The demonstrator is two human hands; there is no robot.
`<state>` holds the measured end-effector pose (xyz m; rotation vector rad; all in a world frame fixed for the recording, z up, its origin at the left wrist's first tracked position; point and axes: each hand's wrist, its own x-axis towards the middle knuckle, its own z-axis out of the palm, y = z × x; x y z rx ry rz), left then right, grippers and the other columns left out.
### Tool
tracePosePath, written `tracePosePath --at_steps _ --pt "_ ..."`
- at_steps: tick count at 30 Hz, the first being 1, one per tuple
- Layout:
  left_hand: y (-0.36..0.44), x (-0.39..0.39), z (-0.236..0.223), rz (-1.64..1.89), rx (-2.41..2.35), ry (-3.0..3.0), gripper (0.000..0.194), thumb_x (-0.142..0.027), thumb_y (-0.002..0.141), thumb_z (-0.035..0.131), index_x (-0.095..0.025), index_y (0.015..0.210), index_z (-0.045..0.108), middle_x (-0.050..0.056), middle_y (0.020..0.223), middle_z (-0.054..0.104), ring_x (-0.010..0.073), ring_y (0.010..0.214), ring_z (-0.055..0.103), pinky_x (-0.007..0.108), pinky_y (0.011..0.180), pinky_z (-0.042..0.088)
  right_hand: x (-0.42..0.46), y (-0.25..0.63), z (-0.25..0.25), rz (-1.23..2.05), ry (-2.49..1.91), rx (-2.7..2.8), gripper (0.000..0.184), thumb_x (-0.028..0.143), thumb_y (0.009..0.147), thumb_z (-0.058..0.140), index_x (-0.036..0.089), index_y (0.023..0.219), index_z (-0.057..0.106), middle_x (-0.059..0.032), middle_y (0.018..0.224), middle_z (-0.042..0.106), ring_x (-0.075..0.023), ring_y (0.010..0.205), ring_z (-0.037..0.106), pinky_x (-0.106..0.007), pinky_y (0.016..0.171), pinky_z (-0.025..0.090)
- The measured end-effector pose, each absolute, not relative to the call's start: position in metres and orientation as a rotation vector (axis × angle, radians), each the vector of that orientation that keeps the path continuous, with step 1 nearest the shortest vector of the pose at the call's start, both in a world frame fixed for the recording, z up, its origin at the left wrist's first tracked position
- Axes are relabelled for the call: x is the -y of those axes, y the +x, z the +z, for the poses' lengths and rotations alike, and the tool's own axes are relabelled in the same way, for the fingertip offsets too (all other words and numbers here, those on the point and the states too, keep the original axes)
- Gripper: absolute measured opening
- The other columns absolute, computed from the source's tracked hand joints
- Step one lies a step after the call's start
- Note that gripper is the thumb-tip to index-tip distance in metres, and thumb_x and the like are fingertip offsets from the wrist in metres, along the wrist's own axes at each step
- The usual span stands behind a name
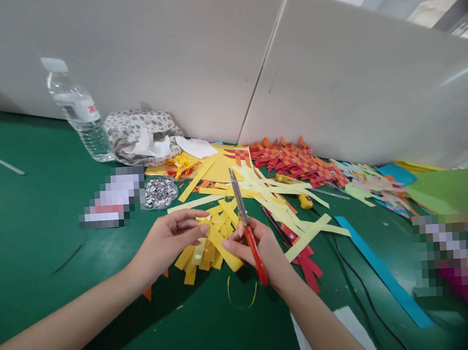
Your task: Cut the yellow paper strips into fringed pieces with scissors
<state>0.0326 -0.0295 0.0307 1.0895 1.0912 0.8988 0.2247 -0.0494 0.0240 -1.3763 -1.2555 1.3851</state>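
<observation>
My left hand (pixel 168 239) pinches the upper end of a yellow paper strip (pixel 221 245) between thumb and fingers. The strip slants down towards my right hand (pixel 265 249), whose thumb rests by its lower end. In that same hand are red-handled scissors (pixel 256 255), blades pointing up and away, close together. Beneath both hands lies a loose pile of short yellow paper pieces (pixel 190 271). Pale yellow strips (pixel 272 194) criss-cross just behind the scissors. A thin curved yellow sliver (pixel 242 305) lies in front of the hands.
Woven red-orange paper pieces (pixel 292 161) are heaped along the white partition (pixel 163 52). A water bottle (pixel 82 118), a bag of googly eyes (pixel 159 193) and a patterned cloth pouch (pixel 140 130) stand left. A blue strip (pixel 385 271) and black cable (pixel 362 286) cross the green table (pixel 120 330) at right.
</observation>
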Motion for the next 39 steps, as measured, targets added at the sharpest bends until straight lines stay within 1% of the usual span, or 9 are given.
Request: tracePosePath --at_steps 7,12,16,21,24,27,31,36,39 --pt "0.033 0.029 0.031 0.906 -1.102 1.078 0.032 -0.033 0.067 0.076 -0.02 0.095 0.069 0.001 0.075 0.071 0.0139 0.07 0.065 0.021 0.064 0.051 0.048 0.223 0.026 1.418 -1.351 1.224 0.043 0.027 0.054 0.082 0.022 0.069 0.042 0.0067 0.06 0.053 -0.0111 0.056 0.046 -0.027 0.059 0.04" --pt "0.033 0.03 0.032 0.902 -1.101 1.071 0.033 -0.034 0.068 0.076 -0.019 0.096 0.068 0.001 0.075 0.071 0.0137 0.07 0.065 0.02 0.063 0.051 0.048 0.224 0.024 1.395 -1.347 1.238 0.041 0.025 0.056 0.081 0.022 0.069 0.043 0.0062 0.061 0.054 -0.0113 0.056 0.047 -0.027 0.06 0.041" --pt "0.032 0.028 0.031 0.918 -1.103 1.084 0.031 -0.034 0.068 0.076 -0.019 0.094 0.068 0.001 0.074 0.071 0.0137 0.07 0.065 0.02 0.062 0.051 0.048 0.224 0.025 1.41 -1.346 1.23 0.042 0.025 0.054 0.081 0.022 0.069 0.043 0.0057 0.063 0.056 -0.0117 0.057 0.049 -0.027 0.059 0.042" --pt "0.028 0.024 0.026 0.975 -1.114 1.072 0.031 -0.035 0.068 0.076 -0.02 0.094 0.069 0.003 0.081 0.072 0.0155 0.076 0.066 0.02 0.063 0.052 0.048 0.226 0.028 1.476 -1.315 1.236 0.043 0.021 0.052 0.082 0.022 0.07 0.043 0.0057 0.067 0.059 -0.0108 0.056 0.051 -0.027 0.06 0.044" --pt "0.025 0.021 0.025 0.994 -1.134 1.059 0.03 -0.036 0.069 0.075 -0.02 0.094 0.069 0.004 0.082 0.073 0.0175 0.081 0.067 0.021 0.065 0.053 0.047 0.229 0.026 1.448 -1.32 1.257 0.041 0.021 0.053 0.081 0.022 0.07 0.044 0.0048 0.069 0.06 -0.0114 0.057 0.054 -0.028 0.061 0.046" --pt "0.024 0.019 0.026 0.999 -1.14 1.037 0.031 -0.036 0.069 0.075 -0.02 0.095 0.069 0.005 0.084 0.073 0.0182 0.083 0.068 0.021 0.066 0.053 0.044 0.231 0.021 1.369 -1.379 1.237 0.039 0.024 0.054 0.08 0.022 0.072 0.045 0.0027 0.071 0.063 -0.0133 0.057 0.056 -0.03 0.058 0.049" --pt "0.025 0.018 0.025 0.994 -1.131 0.97 0.03 -0.035 0.066 0.078 -0.021 0.092 0.07 0.003 0.085 0.074 0.0155 0.082 0.068 0.019 0.066 0.052 0.042 0.232 0.019 1.327 -1.406 1.097 0.042 0.027 0.053 0.08 0.022 0.073 0.044 0.001 0.073 0.064 -0.0146 0.056 0.059 -0.029 0.053 0.049" --pt "0.026 0.019 0.021 1.006 -1.151 0.905 0.028 -0.034 0.066 0.078 -0.02 0.089 0.07 0.004 0.085 0.074 0.0155 0.081 0.068 0.02 0.067 0.052 0.041 0.232 0.022 1.334 -1.36 1.082 0.042 0.026 0.055 0.08 0.022 0.073 0.043 0.0011 0.074 0.065 -0.0118 0.053 0.057 -0.028 0.055 0.049" --pt "0.027 0.02 0.021 1.019 -1.161 0.901 0.028 -0.034 0.066 0.078 -0.019 0.088 0.07 0.004 0.088 0.074 0.0156 0.081 0.068 0.02 0.067 0.052 0.042 0.233 0.022 1.366 -1.386 1.138 0.044 0.024 0.05 0.083 0.021 0.074 0.045 0.0023 0.072 0.064 -0.0137 0.059 0.059 -0.029 0.059 0.049"
